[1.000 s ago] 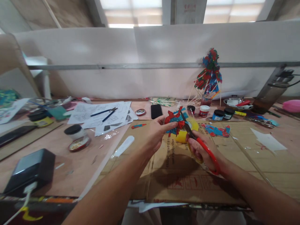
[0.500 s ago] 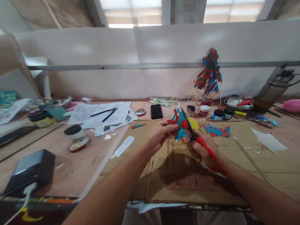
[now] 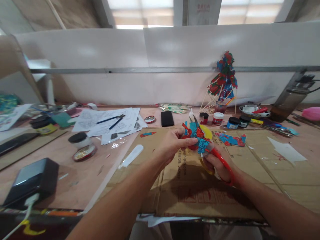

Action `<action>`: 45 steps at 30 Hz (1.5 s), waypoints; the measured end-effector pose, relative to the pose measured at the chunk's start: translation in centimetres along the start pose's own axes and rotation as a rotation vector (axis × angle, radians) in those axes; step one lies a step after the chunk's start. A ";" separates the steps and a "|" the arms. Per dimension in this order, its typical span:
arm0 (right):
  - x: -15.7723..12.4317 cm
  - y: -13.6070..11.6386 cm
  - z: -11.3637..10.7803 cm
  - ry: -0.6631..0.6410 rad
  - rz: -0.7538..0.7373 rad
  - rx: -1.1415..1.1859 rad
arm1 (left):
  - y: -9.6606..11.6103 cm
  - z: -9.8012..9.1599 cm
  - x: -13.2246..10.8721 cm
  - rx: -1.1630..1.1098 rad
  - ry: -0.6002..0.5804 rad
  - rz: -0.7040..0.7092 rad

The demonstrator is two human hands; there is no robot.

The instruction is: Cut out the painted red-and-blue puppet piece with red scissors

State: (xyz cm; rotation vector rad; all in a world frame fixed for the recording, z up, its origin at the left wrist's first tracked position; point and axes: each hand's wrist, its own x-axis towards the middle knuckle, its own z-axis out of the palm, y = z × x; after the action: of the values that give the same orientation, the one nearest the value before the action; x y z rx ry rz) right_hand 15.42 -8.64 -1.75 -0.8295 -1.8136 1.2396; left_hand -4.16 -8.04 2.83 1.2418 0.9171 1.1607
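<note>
Between thumb and fingers, my left hand point(image 3: 175, 143) pinches a red and blue painted cut-out point(image 3: 202, 145) above the cardboard. My right hand point(image 3: 218, 163) grips red-handled scissors point(image 3: 222, 160). Their blade tips poke up past the cut-out and stand slightly apart; the lower blades are hidden behind it. A roll of yellow tape point(image 3: 207, 131) lies just behind the hands, partly covered. To the right, a larger blue and red cut-out point(image 3: 232, 139) rests on the cardboard sheet point(image 3: 190, 203). A small blue and red piece point(image 3: 148, 134) lies on its left part.
Paint jars point(image 3: 218, 118) and a black phone point(image 3: 167, 119) line the back of the table. Painted figures on sticks point(image 3: 226, 73) stand in a cup. Drawings with pencils point(image 3: 105, 120) lie left. A black box point(image 3: 32, 183) sits front left, a bottle point(image 3: 291, 98) back right.
The cut-out has turned and shifted slightly right in my left hand, now covering more of the scissors' blades. The blade tips have parted.
</note>
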 end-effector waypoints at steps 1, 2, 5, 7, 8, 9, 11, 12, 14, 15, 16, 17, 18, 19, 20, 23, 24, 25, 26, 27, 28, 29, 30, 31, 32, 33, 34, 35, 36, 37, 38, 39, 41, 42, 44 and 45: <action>0.0 0.0 0.0 0.004 0.001 0.003 | 0.0 0.1 -0.1 0.004 0.011 0.000; -0.1 0.1 0.0 0.007 0.000 0.011 | 0.0 0.2 -0.1 0.009 0.020 0.002; -0.1 0.3 0.0 0.007 0.006 0.035 | -0.2 0.5 -0.1 0.019 0.054 0.014; -0.1 0.5 0.1 0.005 0.009 0.041 | -0.4 0.7 -0.1 -0.002 0.108 0.033; 0.0 0.6 0.1 0.007 0.013 0.052 | -0.5 0.8 0.0 -0.022 0.129 0.045; 0.0 0.8 0.1 0.008 0.023 0.069 | -0.6 0.8 0.0 -0.047 0.139 0.058; -0.1 1.0 0.3 0.010 0.046 0.109 | -0.6 0.9 0.1 -0.089 0.129 0.082; -0.1 1.0 0.4 0.009 0.059 0.123 | -0.6 0.9 0.1 -0.104 0.123 0.094; -0.2 1.1 0.5 0.012 0.066 0.133 | -0.6 0.9 0.0 -0.111 0.129 0.112; -0.3 1.1 0.6 0.013 0.062 0.134 | -0.5 1.0 0.0 -0.109 0.135 0.117; -0.3 1.1 0.6 0.015 0.058 0.136 | -0.5 1.0 0.0 -0.107 0.136 0.117; -0.4 1.1 0.6 0.015 0.056 0.137 | -0.4 1.0 -0.1 -0.107 0.135 0.114; -0.4 1.2 0.7 0.016 0.056 0.139 | -0.4 1.1 -0.1 -0.112 0.132 0.111; -0.4 1.2 0.7 0.014 0.057 0.140 | -0.3 1.1 -0.2 -0.118 0.131 0.108; -0.4 1.2 0.6 0.011 0.060 0.141 | -0.2 1.1 -0.2 -0.123 0.131 0.106; -0.3 1.3 0.5 0.004 0.060 0.131 | -0.1 1.2 -0.2 -0.129 0.139 0.099; -0.3 1.3 0.5 0.008 0.050 0.122 | 0.0 1.2 -0.2 -0.129 0.143 0.097; -0.3 1.3 0.4 0.013 0.038 0.112 | 0.0 1.2 -0.2 -0.129 0.147 0.098; -0.3 1.3 0.4 0.020 0.023 0.101 | 0.0 1.2 -0.2 -0.129 0.147 0.098; -0.3 1.3 0.3 0.026 0.006 0.087 | 0.0 1.1 -0.2 -0.129 0.145 0.099; -0.3 1.2 0.2 0.028 -0.007 0.069 | 0.0 1.1 -0.1 -0.129 0.140 0.100; -0.3 1.1 0.2 0.028 -0.017 0.049 | -0.1 1.0 -0.1 -0.130 0.133 0.101; -0.3 1.0 0.1 0.020 -0.022 0.029 | -0.1 1.0 0.0 -0.130 0.128 0.101; -0.3 0.9 0.0 0.006 -0.022 0.010 | -0.1 0.9 0.0 -0.132 0.128 0.103; -0.2 0.8 -0.1 -0.006 -0.019 -0.002 | 0.0 0.9 0.1 -0.135 0.130 0.104; -0.2 0.7 -0.1 -0.018 -0.010 -0.011 | 0.0 0.8 0.1 -0.138 0.129 0.102; -0.1 0.6 -0.2 -0.029 0.003 -0.018 | 0.0 0.8 0.1 -0.139 0.127 0.096; 0.0 0.5 -0.3 -0.035 0.018 -0.020 | 0.0 0.8 0.1 -0.139 0.122 0.088; 0.0 0.4 -0.3 -0.037 0.032 -0.020 | 0.0 0.7 0.1 -0.140 0.118 0.080; 0.1 0.3 -0.3 -0.033 0.045 -0.015 | -0.1 0.7 0.1 -0.141 0.115 0.074; 0.2 0.2 -0.4 -0.028 0.053 -0.009 | -0.1 0.7 0.1 -0.142 0.115 0.070; 0.2 0.2 -0.4 -0.025 0.056 -0.003 | -0.1 0.6 0.2 -0.141 0.119 0.067; 0.3 0.1 -0.5 -0.042 0.047 -0.010 | -0.2 0.6 0.2 -0.138 0.126 0.063; 0.4 0.0 -0.6 -0.059 0.038 -0.020 | -0.2 0.5 0.3 -0.135 0.129 0.059; 0.4 0.0 -0.6 -0.091 0.029 -0.036 | -0.1 0.5 0.3 -0.131 0.134 0.052; 0.4 0.0 -0.7 -0.098 0.028 -0.039 | -0.1 0.5 0.3 -0.133 0.137 0.052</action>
State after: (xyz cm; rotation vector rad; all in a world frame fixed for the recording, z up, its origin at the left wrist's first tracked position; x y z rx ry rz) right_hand 15.78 -7.97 -1.47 -0.8311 -1.9155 1.2871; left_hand -3.59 -7.86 2.81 1.0942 0.8974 1.3395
